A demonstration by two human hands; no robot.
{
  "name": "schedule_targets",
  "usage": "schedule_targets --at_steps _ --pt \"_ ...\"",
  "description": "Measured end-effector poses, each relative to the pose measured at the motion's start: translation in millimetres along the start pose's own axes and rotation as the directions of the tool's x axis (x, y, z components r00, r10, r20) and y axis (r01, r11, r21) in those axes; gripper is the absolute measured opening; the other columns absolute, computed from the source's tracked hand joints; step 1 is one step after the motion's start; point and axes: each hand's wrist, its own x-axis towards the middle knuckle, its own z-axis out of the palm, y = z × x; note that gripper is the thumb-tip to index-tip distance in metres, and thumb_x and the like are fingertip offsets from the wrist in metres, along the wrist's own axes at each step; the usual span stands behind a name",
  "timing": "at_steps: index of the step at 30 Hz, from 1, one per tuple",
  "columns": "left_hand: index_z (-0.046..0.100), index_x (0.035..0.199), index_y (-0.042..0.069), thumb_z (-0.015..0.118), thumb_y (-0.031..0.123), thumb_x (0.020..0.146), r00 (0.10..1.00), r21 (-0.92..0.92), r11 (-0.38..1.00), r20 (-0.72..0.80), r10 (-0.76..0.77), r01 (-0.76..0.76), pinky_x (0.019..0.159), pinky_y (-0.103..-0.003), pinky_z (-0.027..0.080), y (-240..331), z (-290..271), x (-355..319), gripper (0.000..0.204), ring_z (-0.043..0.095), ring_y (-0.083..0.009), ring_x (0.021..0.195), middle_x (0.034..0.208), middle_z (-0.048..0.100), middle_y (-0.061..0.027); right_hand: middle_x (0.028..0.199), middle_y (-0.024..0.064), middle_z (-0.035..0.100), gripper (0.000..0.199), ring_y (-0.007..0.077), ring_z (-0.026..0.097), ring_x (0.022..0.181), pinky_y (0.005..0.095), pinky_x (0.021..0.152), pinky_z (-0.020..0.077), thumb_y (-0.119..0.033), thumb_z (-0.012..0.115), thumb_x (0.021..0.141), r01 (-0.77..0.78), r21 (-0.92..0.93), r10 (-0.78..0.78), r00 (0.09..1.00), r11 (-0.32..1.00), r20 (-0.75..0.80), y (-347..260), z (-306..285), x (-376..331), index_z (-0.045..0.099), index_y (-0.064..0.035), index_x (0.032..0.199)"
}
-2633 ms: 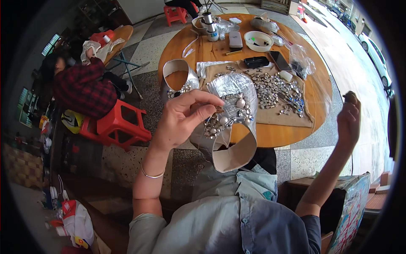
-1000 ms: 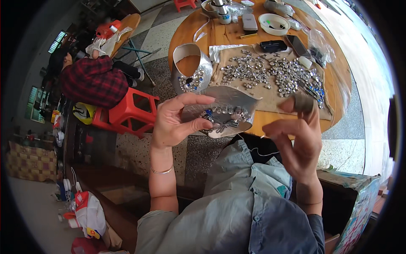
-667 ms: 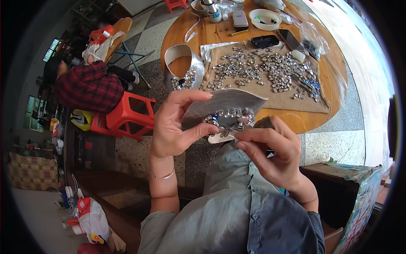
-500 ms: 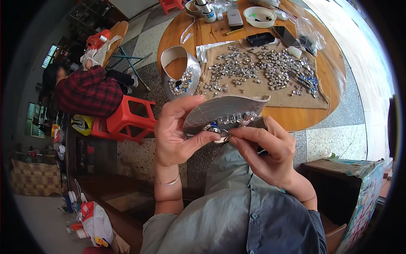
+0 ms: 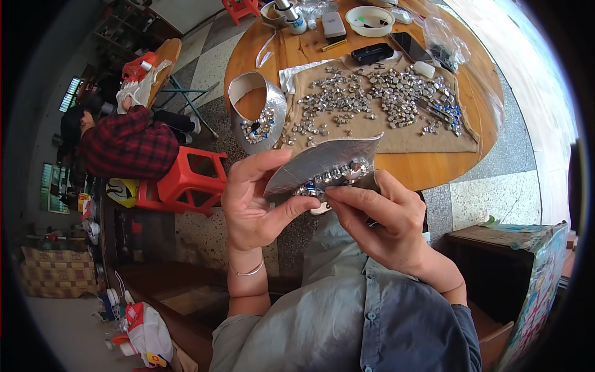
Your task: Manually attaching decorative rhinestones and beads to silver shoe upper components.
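Note:
My left hand [image 5: 251, 208] grips a curved silver sheet piece [image 5: 319, 155] between the thumb below and the fingers, which are partly hidden behind it. Clear and blue rhinestones [image 5: 338, 173] run along its lower part. At that row, the thumb and forefinger of my right hand [image 5: 390, 217] are pinched together; what they hold is too small to make out. Beyond my left hand, a second silver piece [image 5: 279, 105], ring-shaped with a rhinestone cluster, stands on the wooden table [image 5: 427, 177]. Many loose rhinestones [image 5: 400, 102] lie on a brown cloth [image 5: 396, 144], with metal tweezers [image 5: 435, 110] among them.
Along the table's far side are a black tray [image 5: 372, 54], a phone [image 5: 409, 46], a round white bowl [image 5: 370, 22] and a plastic bag [image 5: 443, 40]. A person in a plaid shirt [image 5: 133, 146] sits at the left beside a red stool [image 5: 192, 180].
My right fingertips have shifted slightly left and up along the rhinestone row. A thin metallic bit that showed at them before is now out of sight. The view has tilted a little.

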Motion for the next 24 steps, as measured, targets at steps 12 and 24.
schedule_targets --at_steps 12,24 --pt "0.054 0.093 0.004 0.067 0.006 0.072 0.865 0.499 0.71 0.354 0.357 -0.497 0.063 -0.032 0.052 10.8 10.4 6.4 0.024 0.058 -0.0233 0.073 0.082 0.064 -0.0134 0.083 0.0062 0.051 0.013 0.0097 0.051 0.065 0.0231 0.055 0.0434 0.003 0.057 0.081 -0.323 0.65 0.322 0.938 0.688 0.125 16.3 9.9 -9.4 0.062 -0.0002 0.093" --pt "0.063 0.095 0.01 0.066 0.008 0.071 0.826 0.544 0.626 0.439 0.354 -0.558 0.067 -0.027 0.052 6.2 13.8 -4.9 0.024 0.055 -0.0159 0.086 0.093 0.065 -0.0019 0.095 0.0035 0.049 0.014 0.0097 0.05 0.086 0.0225 0.075 0.0424 0.005 0.052 0.084 -0.319 0.854 0.483 0.87 0.41 0.094 17.0 5.1 -9.1 0.052 0.0022 0.098"
